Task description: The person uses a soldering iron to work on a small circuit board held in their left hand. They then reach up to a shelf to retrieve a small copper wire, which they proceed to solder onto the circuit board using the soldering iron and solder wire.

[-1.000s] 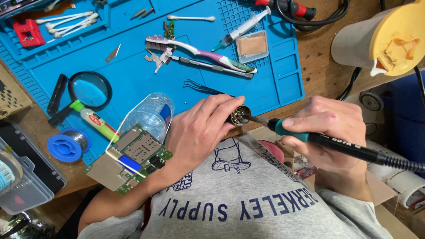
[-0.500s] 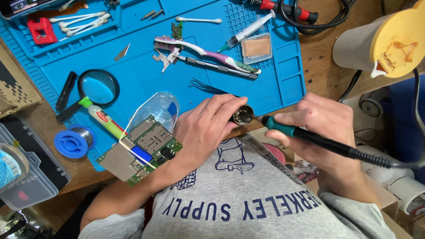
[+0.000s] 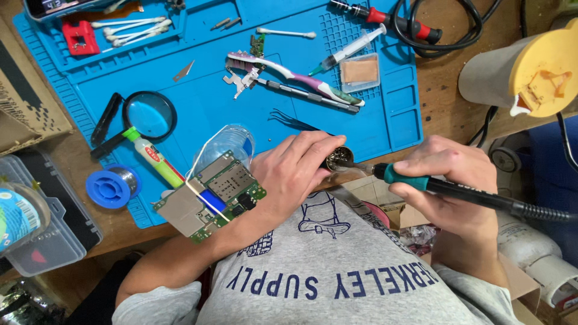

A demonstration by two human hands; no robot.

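The left hand (image 3: 295, 174) closes its grip around a small round metal tin of brassy tip-cleaning wool (image 3: 339, 157), holding it at the near edge of the blue silicone work mat (image 3: 397, 120) on the wooden table (image 3: 445, 102). The right hand (image 3: 448, 180) has a pen-like grip, fingers wrapped around a soldering iron with a teal collar and black handle (image 3: 445, 188), its metal tip reaching into the tin. A green phone circuit board (image 3: 211, 195) lies just beside the left wrist, with a clear plastic bottle (image 3: 226, 144) behind it.
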